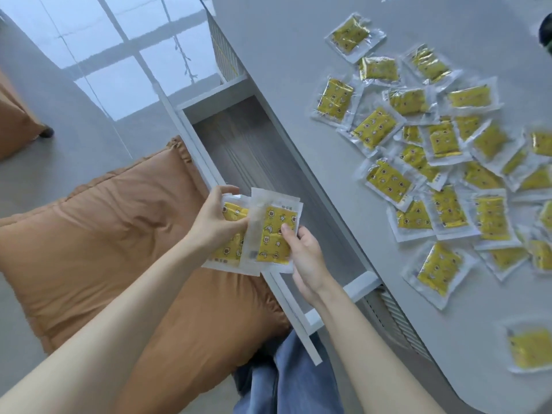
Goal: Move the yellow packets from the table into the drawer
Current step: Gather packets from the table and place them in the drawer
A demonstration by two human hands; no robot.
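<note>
Both the left hand (213,225) and right hand (304,255) pinch yellow packets (273,234) over the open drawer (254,150), ready to lower and release.

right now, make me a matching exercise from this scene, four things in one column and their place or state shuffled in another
Things
1. drawer
2. cushion
3. loose packets
4. held packets

Places or states
a. spread over the grey table
b. pulled open, wood-grain bottom showing
c. gripped by left hand and right hand
d. orange-brown, left of the drawer

Pairs: 1-b, 2-d, 3-a, 4-c
</note>
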